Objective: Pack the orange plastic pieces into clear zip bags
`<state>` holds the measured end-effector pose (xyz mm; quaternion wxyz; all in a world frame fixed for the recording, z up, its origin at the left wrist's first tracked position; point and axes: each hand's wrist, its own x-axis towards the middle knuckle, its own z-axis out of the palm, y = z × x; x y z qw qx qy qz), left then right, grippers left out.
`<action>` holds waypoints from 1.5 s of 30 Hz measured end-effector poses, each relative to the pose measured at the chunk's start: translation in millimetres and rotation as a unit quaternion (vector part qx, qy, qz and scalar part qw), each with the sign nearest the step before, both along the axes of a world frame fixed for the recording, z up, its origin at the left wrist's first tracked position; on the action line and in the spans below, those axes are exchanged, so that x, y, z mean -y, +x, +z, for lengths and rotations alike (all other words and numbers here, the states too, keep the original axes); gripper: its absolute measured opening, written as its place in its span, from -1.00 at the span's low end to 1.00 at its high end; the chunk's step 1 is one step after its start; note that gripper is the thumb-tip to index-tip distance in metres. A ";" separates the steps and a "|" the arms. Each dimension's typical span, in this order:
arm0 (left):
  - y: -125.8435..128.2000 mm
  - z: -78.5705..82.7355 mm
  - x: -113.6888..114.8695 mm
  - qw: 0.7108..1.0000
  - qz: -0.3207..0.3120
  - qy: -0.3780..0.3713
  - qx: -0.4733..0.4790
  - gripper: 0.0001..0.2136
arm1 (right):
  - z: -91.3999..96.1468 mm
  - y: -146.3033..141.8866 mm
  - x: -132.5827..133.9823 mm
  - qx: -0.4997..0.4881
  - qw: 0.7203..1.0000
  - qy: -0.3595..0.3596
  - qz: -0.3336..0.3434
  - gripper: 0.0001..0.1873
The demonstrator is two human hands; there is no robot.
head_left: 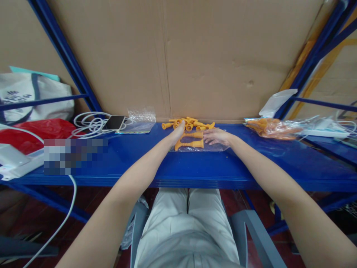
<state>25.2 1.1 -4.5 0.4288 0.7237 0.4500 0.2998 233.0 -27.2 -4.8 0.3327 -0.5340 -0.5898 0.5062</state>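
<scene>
A clear plastic bag (189, 149) lies on the blue tabletop with two orange plastic pieces, shaped like small curved pipes with flared ends. One orange piece (192, 143) is nearer me; another orange piece (194, 134) is just behind it. My left hand (178, 132) is edge-on at the bag's left side, stretched out with the thumb up; its other fingers are mostly hidden. At the right end of the pieces, my right hand (216, 136) rests over the bag, fingers apart. A pile of similar orange pieces (189, 126) lies just beyond both hands.
To the right sits a filled bag of orange pieces (275, 128). On the left are a phone (113, 123), coiled white cable (89, 124), a flat plastic packet (136, 127), a red bag (47, 130) and a power strip (25, 163). Cardboard (167, 59) stands behind the table (134, 160).
</scene>
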 end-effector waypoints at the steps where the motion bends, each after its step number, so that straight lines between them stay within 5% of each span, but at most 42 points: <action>1: 0.0 -0.7 -0.8 1.000 -0.002 0.012 0.003 -0.29 | 0.7 0.0 0.8 -0.008 1.000 -0.003 0.003 -0.71; 5: -1.4 -6.0 -6.5 0.987 0.025 0.122 -0.104 -0.43 | 2.9 0.7 2.4 -0.017 1.000 -0.008 0.018 -0.69; 9: -3.0 -11.6 -8.4 0.923 -0.044 0.207 -0.320 -0.48 | 4.1 1.3 1.7 -0.025 0.999 -0.012 0.036 -0.76; 12: -3.0 -12.8 -6.9 0.892 -0.069 0.231 -0.382 -0.47 | 4.4 1.6 0.5 -0.027 0.999 -0.012 0.038 -0.90; 22: -3.9 -13.0 -7.4 0.889 -0.072 0.226 -0.393 -0.45 | 1.4 4.5 -3.9 0.025 0.986 0.012 0.166 -0.89; 45: -7.4 -2.7 2.8 0.915 -0.004 0.231 -0.332 -0.58 | 4.8 -12.7 10.0 -0.026 0.962 0.025 0.270 -0.82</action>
